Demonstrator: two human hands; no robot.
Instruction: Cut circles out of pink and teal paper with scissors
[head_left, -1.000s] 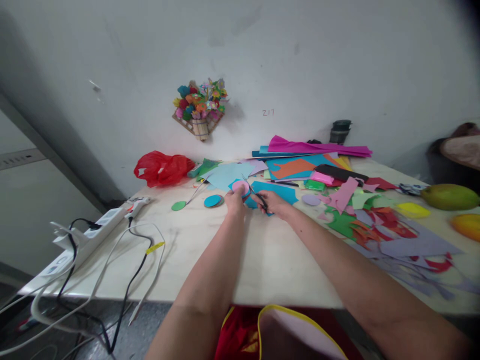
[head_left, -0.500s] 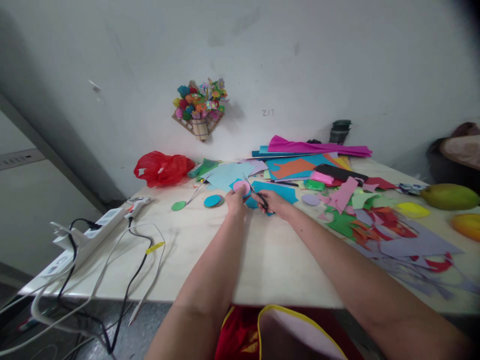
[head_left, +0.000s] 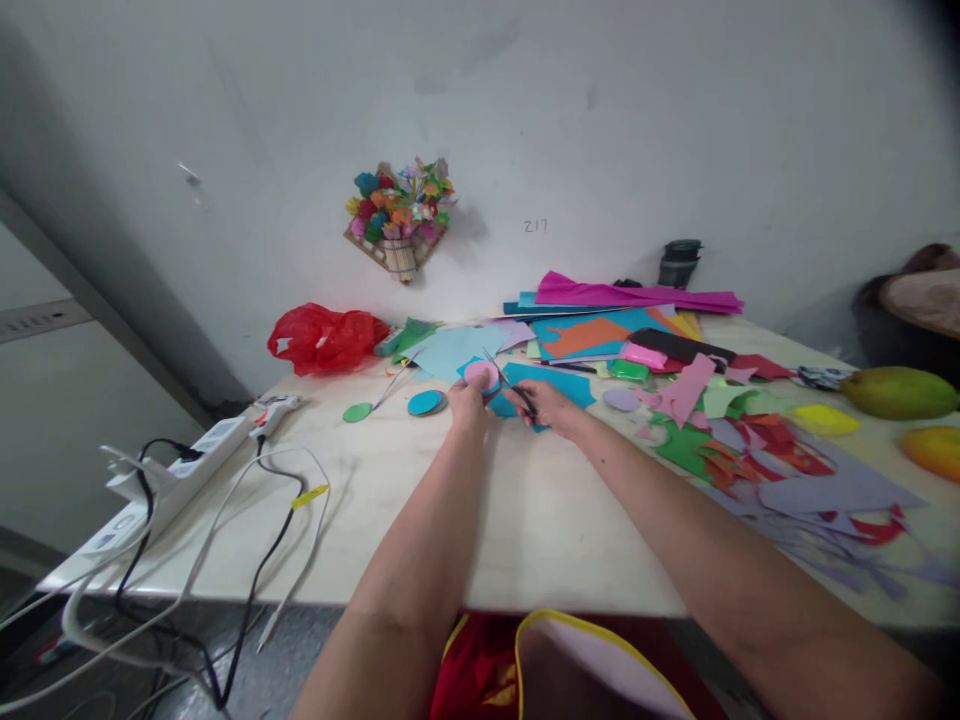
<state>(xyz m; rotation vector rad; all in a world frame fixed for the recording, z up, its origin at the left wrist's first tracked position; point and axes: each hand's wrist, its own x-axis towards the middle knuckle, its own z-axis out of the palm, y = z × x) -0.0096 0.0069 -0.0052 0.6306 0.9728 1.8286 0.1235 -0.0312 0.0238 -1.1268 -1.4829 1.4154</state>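
A round pink paper disc [head_left: 482, 376], lying over a piece of blue paper, is pinched by my left hand [head_left: 469, 402]. My right hand [head_left: 541, 404] grips a pair of scissors [head_left: 504, 376] with dark handles. Their blades are parted and point up and left, close to the right edge of the pink disc. Under and beside my right hand lies a larger blue sheet [head_left: 559, 385]. Left of my hands, blue discs [head_left: 425, 402] and a green disc [head_left: 358, 412] rest on the table. A pale purple disc [head_left: 622, 400] lies to the right.
Paper scraps [head_left: 772, 450] cover the table's right side, near a green fruit [head_left: 898, 392] and a black phone [head_left: 679, 347]. At left sit a red plastic bag [head_left: 326, 338] and a white power strip [head_left: 180, 485] with trailing cables. A flower decoration [head_left: 401, 215] hangs on the wall.
My left hand has shifted slightly to the left with the pink disc and blue paper. The right hand and scissors have barely moved.
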